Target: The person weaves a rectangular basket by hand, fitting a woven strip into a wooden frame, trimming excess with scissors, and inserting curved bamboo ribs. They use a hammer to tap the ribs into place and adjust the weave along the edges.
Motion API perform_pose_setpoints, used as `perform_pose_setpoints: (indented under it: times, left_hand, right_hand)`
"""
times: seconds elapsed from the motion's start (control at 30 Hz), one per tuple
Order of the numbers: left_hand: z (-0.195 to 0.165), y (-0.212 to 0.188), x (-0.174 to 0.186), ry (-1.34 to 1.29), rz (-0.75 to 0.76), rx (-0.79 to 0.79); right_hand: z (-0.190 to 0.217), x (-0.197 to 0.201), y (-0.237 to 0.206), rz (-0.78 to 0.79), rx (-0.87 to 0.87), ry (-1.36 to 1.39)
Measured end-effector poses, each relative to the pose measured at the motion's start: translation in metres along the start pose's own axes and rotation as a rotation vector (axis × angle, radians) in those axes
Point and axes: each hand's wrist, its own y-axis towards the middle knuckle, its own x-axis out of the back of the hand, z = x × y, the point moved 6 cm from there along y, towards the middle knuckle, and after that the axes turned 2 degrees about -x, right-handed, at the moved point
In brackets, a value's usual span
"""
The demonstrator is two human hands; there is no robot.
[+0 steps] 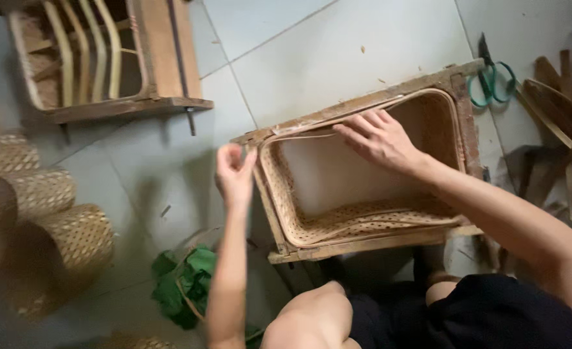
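The right hand [379, 137] lies flat, fingers spread, pressing a thin bamboo rim strip [312, 132] against the far edge of the woven basket [357, 223]. The left hand [235, 171] is pinched shut at the near-left corner, seemingly on the strip's end. The basket sits inside a wooden frame mould [363, 106] on the tiled floor [312, 52]. Its mesh walls look finished; the rim seems only partly seated. Finished woven pieces [46, 213] lie to the left, green-handled scissors [491, 81] far right.
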Motion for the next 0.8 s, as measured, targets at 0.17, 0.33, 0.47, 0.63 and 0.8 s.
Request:
perform_pose_setpoints:
  times: [0.17,0.33,0.47,0.63,0.8]
  left_hand:
    - [0.079,0.015,-0.026,-0.533,0.419,0.122]
    - [0.103,0.032,-0.040,-0.426,0.455,0.162]
    - [0.101,0.041,-0.039,-0.385,0.476,0.166]
    - [0.093,0.046,-0.044,-0.358,0.456,0.147]
    - [0.101,0.049,-0.043,-0.173,0.395,0.100]
  right_hand:
    - [-0.007,-0.006,0.018,0.035,-0.006,-0.045]
    - [-0.001,-0.001,0.016,-0.059,0.133,-0.106]
    - [-0.002,-0.002,0.015,-0.079,0.209,-0.015]
    - [-0.002,-0.005,0.016,-0.074,0.187,0.034]
    - [-0.003,-0.006,0.016,-0.032,0.181,0.010]
